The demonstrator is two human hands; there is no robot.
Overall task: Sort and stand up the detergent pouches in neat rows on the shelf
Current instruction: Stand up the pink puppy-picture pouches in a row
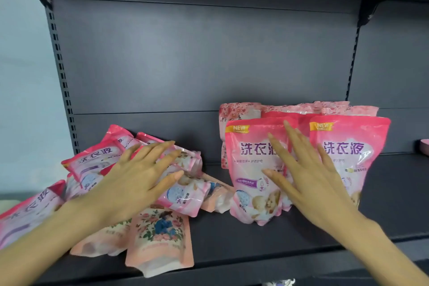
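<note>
Left hand (130, 177) rests on the heap of lying pouches (92, 160) at the left of the shelf (255, 241), fingers straight and spread. Right hand (311, 176), fingers spread, is against an upright pink pouch (248, 169) marked "NEW" and "洗衣液". I read the same on its neighbour (350, 146). A floral pouch (160, 241) lies flat at the front.

Upright front-left pouch (246, 169) and front-right pouch (348, 137) — each reads "NEW" on a yellow corner banner, with purple "洗衣液" below. Toppled pouch (92, 160) — "洗衣液" again; smaller print illegible.
</note>
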